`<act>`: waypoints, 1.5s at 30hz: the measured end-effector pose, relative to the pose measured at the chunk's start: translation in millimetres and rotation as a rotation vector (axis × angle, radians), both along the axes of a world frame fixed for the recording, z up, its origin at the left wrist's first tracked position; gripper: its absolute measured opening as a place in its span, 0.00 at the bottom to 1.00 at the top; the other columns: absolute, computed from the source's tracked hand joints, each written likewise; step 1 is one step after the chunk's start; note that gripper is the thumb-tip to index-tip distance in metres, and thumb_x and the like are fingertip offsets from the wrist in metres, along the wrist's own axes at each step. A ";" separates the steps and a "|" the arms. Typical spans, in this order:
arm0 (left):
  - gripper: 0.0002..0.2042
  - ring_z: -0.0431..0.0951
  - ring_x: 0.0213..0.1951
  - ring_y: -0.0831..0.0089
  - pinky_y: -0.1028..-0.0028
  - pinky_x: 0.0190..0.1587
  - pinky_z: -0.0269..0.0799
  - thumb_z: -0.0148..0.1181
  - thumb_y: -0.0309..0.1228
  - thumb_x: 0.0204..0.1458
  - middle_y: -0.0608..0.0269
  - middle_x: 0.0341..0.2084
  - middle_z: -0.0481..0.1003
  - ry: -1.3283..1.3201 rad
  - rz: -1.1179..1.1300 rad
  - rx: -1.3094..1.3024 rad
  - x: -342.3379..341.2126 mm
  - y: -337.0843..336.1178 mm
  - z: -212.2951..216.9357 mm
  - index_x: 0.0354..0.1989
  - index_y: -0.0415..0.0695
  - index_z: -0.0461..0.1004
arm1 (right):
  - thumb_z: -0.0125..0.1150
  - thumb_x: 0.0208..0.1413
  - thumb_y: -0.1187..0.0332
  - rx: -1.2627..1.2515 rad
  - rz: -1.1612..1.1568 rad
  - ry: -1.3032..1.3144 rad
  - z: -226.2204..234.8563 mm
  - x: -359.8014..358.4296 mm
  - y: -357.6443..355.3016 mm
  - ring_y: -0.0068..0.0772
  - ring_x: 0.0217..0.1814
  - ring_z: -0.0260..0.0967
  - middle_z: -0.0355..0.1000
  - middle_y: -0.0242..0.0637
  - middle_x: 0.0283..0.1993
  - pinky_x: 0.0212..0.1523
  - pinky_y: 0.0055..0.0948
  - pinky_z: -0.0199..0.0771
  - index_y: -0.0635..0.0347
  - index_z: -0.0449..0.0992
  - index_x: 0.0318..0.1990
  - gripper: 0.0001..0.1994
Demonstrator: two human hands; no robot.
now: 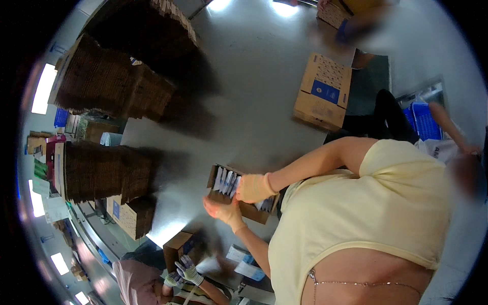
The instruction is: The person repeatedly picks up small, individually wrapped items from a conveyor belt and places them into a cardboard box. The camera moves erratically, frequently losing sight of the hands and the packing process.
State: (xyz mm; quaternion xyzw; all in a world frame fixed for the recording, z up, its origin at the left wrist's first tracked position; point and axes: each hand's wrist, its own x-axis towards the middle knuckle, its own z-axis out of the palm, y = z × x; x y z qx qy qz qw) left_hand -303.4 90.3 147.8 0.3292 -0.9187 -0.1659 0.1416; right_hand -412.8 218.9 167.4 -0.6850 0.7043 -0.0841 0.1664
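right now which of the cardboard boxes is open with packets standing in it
The small open box at picture centre, under the two gloved hands; white packets stand in a row inside it. The large printed carton beyond it and the box at the left show no contents.

Stacks of flattened brown cardboard [109, 84] stand on the grey floor [254, 76]. A printed closed carton [323, 91] sits apart; blue plastic crates [424, 119] are nearby.

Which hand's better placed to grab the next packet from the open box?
Probably right. The right hand lies on the packets in the box; the left hand is at the box's near edge, off them.
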 end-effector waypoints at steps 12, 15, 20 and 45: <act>0.33 0.77 0.38 0.61 0.68 0.35 0.76 0.63 0.37 0.49 0.50 0.43 0.71 0.346 0.441 0.773 88.0 91.3 -51.6 0.60 0.39 0.54 | 0.56 0.48 0.68 0.004 -0.566 -0.371 -83.0 23.0 -28.5 0.40 0.34 0.73 0.74 0.38 0.30 0.33 0.36 0.69 0.58 0.79 0.30 0.07; 0.23 0.73 0.18 0.75 0.78 0.16 0.67 0.65 0.40 0.48 0.65 0.24 0.71 0.458 0.536 1.085 88.4 113.2 -37.8 0.47 0.40 0.65 | 0.57 0.47 0.67 0.283 0.241 0.177 -31.5 12.4 -44.8 0.44 0.37 0.74 0.75 0.42 0.33 0.38 0.39 0.71 0.58 0.79 0.33 0.08; 0.20 0.71 0.18 0.73 0.76 0.18 0.69 0.61 0.37 0.52 0.63 0.26 0.71 0.606 0.470 1.186 87.7 115.4 -50.9 0.47 0.39 0.65 | 0.58 0.47 0.63 -0.627 -0.213 -0.155 23.9 -28.1 8.6 0.46 0.44 0.74 0.77 0.47 0.39 0.42 0.43 0.72 0.61 0.80 0.37 0.14; 0.22 0.72 0.49 0.58 0.65 0.53 0.67 0.46 0.39 0.60 0.52 0.53 0.69 -0.219 -0.433 0.576 -109.3 76.5 -2.1 0.57 0.36 0.63 | 0.48 0.53 0.66 -1.037 -1.910 0.403 132.7 -348.3 328.1 0.54 0.36 0.73 0.74 0.51 0.32 0.37 0.48 0.71 0.60 0.72 0.41 0.11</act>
